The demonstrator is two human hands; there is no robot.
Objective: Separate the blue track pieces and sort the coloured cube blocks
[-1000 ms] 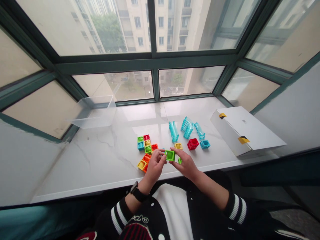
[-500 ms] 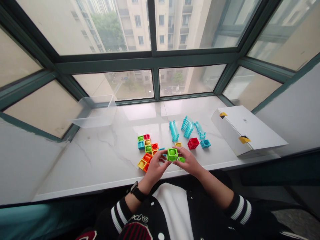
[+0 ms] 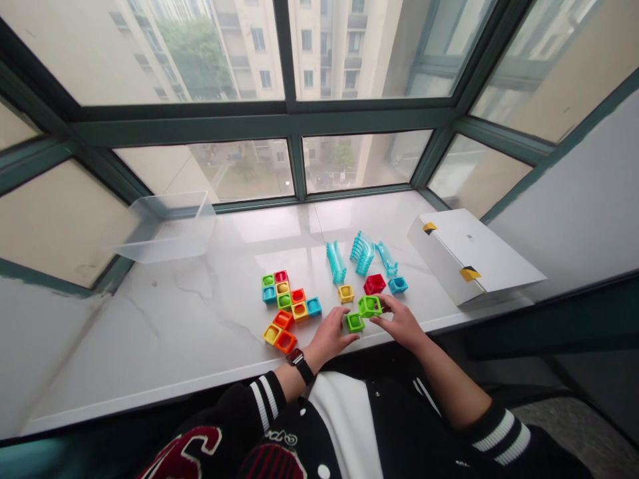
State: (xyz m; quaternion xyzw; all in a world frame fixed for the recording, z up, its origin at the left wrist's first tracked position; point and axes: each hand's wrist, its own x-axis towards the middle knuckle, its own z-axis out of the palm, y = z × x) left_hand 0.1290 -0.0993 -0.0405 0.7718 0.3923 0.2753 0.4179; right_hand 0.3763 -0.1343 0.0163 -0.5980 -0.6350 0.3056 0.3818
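- The lower green block (image 3: pixel 355 323) sits on the white counter (image 3: pixel 200 346) between the two hands, just right of the left hand (image 3: pixel 330 338) and left of the right hand (image 3: pixel 401 324).
- It looks about as wide as it is deep, so no long axis stands out; the left hand is nearer to it.
- The left hand has thumb and fingers spread apart, the gap facing the block's left side; whether a fingertip touches it cannot be told.
- The right hand holds the upper green block (image 3: pixel 370 306) by its right side, between thumb and fingers.
- The upper green block is slightly farther from the person and to the right of the lower one, overlapping its corner in view; whether the two touch cannot be told.
- The left forearm, with a black watch (image 3: pixel 295 358) at the wrist, slants forward and right; the hand is low by the counter's front edge.
- The right forearm slants forward and left, with the hand turned inward.
- Just beyond the held block are a red block (image 3: pixel 374 285) and a yellow block (image 3: pixel 346 293).
- To the left of the left hand lie a larger group of blocks (image 3: pixel 299 311) and a smaller group of three (image 3: pixel 283 320).
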